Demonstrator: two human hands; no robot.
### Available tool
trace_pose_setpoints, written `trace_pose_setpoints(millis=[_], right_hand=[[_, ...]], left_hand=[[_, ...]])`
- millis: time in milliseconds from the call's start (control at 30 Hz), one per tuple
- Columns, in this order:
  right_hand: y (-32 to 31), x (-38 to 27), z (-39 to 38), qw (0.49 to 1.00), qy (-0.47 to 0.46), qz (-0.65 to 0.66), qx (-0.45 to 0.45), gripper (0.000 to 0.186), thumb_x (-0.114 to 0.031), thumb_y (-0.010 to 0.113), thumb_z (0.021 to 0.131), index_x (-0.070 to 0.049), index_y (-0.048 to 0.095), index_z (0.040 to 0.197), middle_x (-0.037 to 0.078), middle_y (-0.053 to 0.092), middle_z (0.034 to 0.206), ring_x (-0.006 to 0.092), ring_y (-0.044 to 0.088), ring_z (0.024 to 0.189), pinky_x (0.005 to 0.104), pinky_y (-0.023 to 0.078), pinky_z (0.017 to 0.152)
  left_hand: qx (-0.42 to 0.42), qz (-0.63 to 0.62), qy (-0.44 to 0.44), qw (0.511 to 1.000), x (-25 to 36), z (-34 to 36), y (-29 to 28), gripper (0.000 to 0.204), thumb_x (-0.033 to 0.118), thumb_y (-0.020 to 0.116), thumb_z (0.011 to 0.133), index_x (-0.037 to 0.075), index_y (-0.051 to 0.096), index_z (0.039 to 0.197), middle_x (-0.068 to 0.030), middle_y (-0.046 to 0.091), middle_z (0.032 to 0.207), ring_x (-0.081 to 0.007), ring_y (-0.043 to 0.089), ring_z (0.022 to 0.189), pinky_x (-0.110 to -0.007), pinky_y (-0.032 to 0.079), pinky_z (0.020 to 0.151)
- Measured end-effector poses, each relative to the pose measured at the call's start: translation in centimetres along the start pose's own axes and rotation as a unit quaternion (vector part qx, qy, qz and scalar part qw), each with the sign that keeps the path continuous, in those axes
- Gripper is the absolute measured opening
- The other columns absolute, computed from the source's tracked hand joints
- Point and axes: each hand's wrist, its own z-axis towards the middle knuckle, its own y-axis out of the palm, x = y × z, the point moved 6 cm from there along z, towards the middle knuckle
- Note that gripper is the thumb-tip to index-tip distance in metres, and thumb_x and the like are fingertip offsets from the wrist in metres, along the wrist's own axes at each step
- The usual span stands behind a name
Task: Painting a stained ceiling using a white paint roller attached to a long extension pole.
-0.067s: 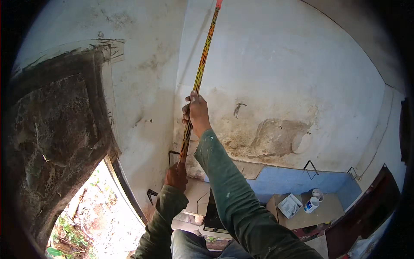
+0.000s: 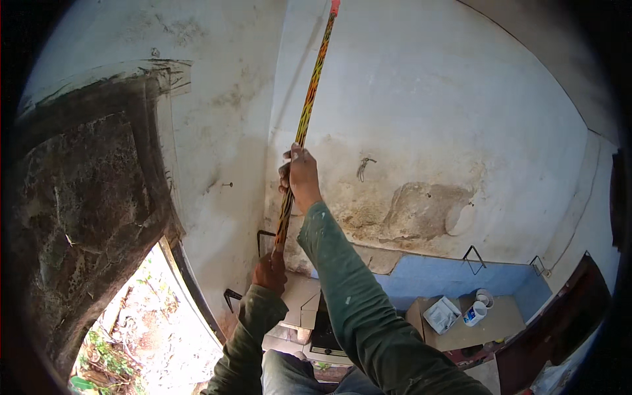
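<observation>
A long pole [image 2: 312, 85] with a yellow, orange and black pattern rises steeply in front of the wall corner. Its top ends in a red fitting [image 2: 335, 6] at the picture's upper edge; whatever lies beyond that is out of view. My right hand [image 2: 302, 174] is wrapped round the pole at mid-picture, arm stretched forward. Lower down, my left hand [image 2: 269, 271] grips the pole near its bottom end. Both sleeves are green, the right one flecked with pale spots.
Stained white walls [image 2: 428, 118] meet behind the pole. A dark, dirty panel [image 2: 85, 191] hangs over a bright opening at left. Below stand a stove [image 2: 331, 339] and a counter [image 2: 461, 339] with a white tray [image 2: 442, 315] and a white tub [image 2: 474, 313]. Black brackets [image 2: 473, 259] jut from the wall.
My right hand and the pole have shifted down very slightly. Both hands keep their grip.
</observation>
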Motion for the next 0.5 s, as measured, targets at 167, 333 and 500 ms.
trace_pose_setpoints(millis=[167,333,500], right_hand=[[-1.1,5.4,-4.7,1.000,0.012,-0.006,0.003,0.039,-0.046,0.042,0.099,-0.007,0.044,0.093,0.003,0.040,0.048,0.0148,0.036,0.034,0.0322,0.035,0.034],[-2.8,13.4,-11.7,0.997,0.071,0.024,0.000,0.039,-0.046,0.037,0.101,-0.008,0.043,0.094,0.003,0.039,0.047,0.0129,0.035,0.032,0.0297,0.032,0.032],[-3.4,19.0,-18.7,0.989,0.141,0.051,-0.019,0.038,-0.045,0.039,0.101,-0.007,0.043,0.095,0.003,0.041,0.049,0.0125,0.038,0.033,0.0281,0.033,0.033]], left_hand=[[0.044,0.086,0.087,0.992,-6.6,-4.8,0.1,0.054,0.046,0.036,0.099,0.002,0.054,0.072,-0.0110,0.051,0.052,-0.0229,0.053,0.042,-0.038,0.039,0.041],[-0.004,0.102,0.066,0.993,-13.8,-11.3,0.4,0.054,0.046,0.034,0.099,0.001,0.054,0.076,-0.0147,0.051,0.052,-0.0285,0.054,0.043,-0.042,0.040,0.043],[0.014,0.058,-0.109,0.992,-26.1,-19.1,0.0,0.052,0.048,0.035,0.098,0.003,0.056,0.083,-0.0163,0.049,0.053,-0.0324,0.055,0.047,-0.043,0.039,0.046]])
